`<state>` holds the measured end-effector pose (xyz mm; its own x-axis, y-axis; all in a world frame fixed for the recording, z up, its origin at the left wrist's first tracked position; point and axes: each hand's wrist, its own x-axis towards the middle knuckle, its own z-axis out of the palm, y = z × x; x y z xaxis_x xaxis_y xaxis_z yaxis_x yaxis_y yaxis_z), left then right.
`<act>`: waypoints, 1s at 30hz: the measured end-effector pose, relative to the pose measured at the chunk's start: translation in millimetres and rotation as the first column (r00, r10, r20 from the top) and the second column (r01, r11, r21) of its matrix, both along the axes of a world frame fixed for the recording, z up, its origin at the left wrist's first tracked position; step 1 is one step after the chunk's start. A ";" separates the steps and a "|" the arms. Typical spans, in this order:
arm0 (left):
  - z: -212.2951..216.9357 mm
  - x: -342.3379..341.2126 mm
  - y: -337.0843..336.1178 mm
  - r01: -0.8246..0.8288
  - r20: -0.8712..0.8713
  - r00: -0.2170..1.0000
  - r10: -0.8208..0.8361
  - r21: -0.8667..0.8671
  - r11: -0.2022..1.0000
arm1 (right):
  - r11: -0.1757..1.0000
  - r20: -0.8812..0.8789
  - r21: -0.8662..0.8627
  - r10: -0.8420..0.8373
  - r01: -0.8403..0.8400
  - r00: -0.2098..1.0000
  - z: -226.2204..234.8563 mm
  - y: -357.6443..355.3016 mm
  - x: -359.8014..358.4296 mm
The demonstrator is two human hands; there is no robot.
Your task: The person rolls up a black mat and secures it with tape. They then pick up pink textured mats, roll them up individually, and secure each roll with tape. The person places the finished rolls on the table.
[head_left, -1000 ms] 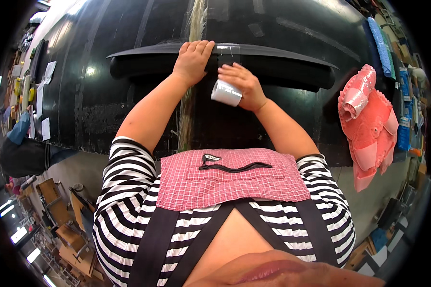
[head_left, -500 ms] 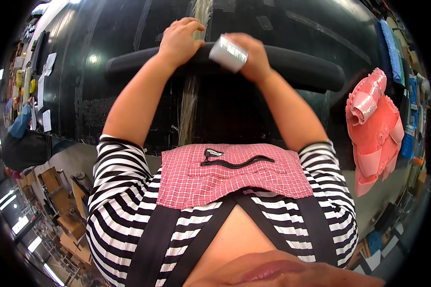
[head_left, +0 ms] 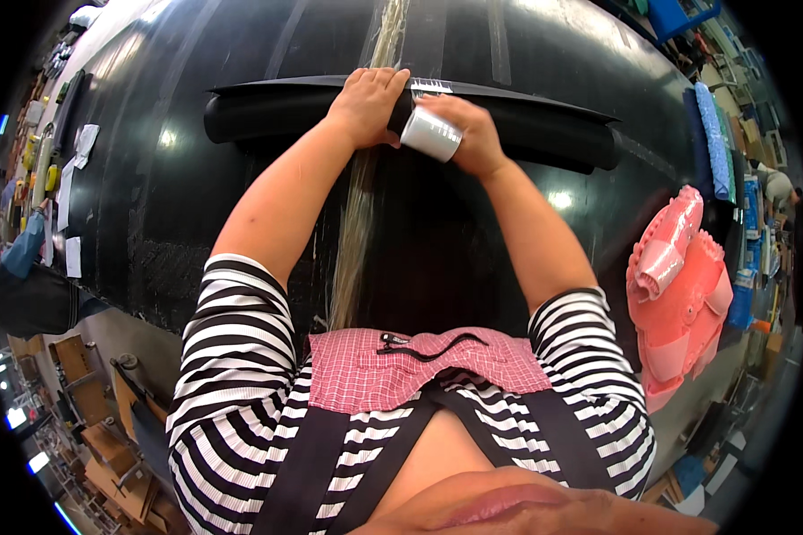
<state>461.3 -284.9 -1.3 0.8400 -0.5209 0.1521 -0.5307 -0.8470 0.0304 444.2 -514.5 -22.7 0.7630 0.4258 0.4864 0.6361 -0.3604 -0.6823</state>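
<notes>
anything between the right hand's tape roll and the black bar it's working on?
Nothing visible. The right hand holds the clear tape roll right against the black bar, with the left hand pressed on the bar beside it. The contact spot itself is hidden by the hands.

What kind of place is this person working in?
Probably a workshop or factory floor. The person leans over a very large glossy black moulded surface, the right hand holding a roll of clear tape against a long black part. A pink basket of tape rolls sits nearby, with cluttered shelves at the edges.
</notes>
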 end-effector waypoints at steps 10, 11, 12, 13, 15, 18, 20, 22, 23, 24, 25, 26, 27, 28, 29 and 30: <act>29.0 51.0 -0.8 0.010 -0.275 0.962 -0.008 0.006 1.000 | 0.992 -0.073 0.082 0.107 -0.101 0.992 -29.5 5.9 -49.0; 33.7 53.5 0.3 0.007 -0.297 0.955 -0.004 0.009 1.000 | 0.959 -0.253 0.043 0.283 -0.282 0.925 -28.9 -2.1 -85.5; 36.0 56.1 -4.4 0.016 -0.320 0.947 -0.017 -0.006 1.000 | 0.955 -0.581 0.155 0.294 -0.252 0.759 -29.8 -11.0 -125.6; 39.3 55.0 -6.6 0.016 -0.303 0.953 -0.017 -0.005 1.000 | 0.965 -0.616 0.097 0.249 -0.242 0.747 -22.3 -23.1 -153.5; 42.1 45.9 -14.3 0.040 -0.281 0.959 -0.040 -0.008 0.999 | 0.963 -0.765 0.258 0.157 0.074 0.624 -19.2 -41.6 -196.8; 43.5 21.7 -26.8 0.067 -0.266 0.963 -0.042 0.085 0.994 | 0.941 -0.772 -0.317 -0.326 0.114 0.545 5.0 -85.9 -211.9; 65.5 -18.3 -31.6 0.046 -0.413 0.911 -0.020 0.054 0.998 | 0.820 -0.708 -0.572 -0.503 0.014 0.495 33.6 -104.7 -218.5; 82.6 -54.4 -34.6 -0.040 -0.623 0.782 0.024 -0.012 0.999 | 0.756 -0.627 -0.654 -0.550 0.009 0.552 37.0 -115.0 -228.3; 65.4 -62.2 -24.1 -0.116 -0.773 0.634 0.015 -0.076 0.990 | 0.726 -0.572 -0.688 -0.560 0.021 0.600 41.0 -113.3 -233.1; 52.9 -83.1 -20.3 -0.266 -0.884 0.459 -0.090 -0.233 0.935 | 0.744 -0.644 -0.667 -0.552 -0.036 0.529 46.3 -111.2 -234.5; 42.8 -100.3 -14.9 -0.441 -0.934 0.279 -0.225 -0.333 0.834 | 0.764 -0.708 -0.638 -0.534 -0.095 0.461 51.5 -111.8 -234.7; 32.5 -113.3 -13.7 -0.517 -0.930 0.219 -0.294 -0.366 0.774 | 0.762 -0.647 -0.648 -0.550 0.001 0.528 40.7 -113.9 -242.8; 25.9 -124.8 -12.4 -0.599 -0.918 0.165 -0.361 -0.384 0.703 | 0.735 -0.503 -0.651 -0.604 0.189 0.618 28.8 -114.2 -254.0; 23.0 -135.7 -15.1 -0.669 -0.900 0.142 -0.412 -0.393 0.630 | 0.694 -0.336 -0.618 -0.658 0.370 0.674 16.9 -115.1 -267.0; 19.2 -147.2 -17.2 -0.741 -0.878 0.121 -0.463 -0.390 0.546 | 0.647 -0.159 -0.551 -0.702 0.527 0.695 12.9 -116.2 -279.8; 8.8 -152.3 -14.7 -0.783 -0.831 0.100 -0.547 -0.405 0.472 | 0.632 -0.007 -0.435 -0.715 0.642 0.699 18.8 -115.9 -288.8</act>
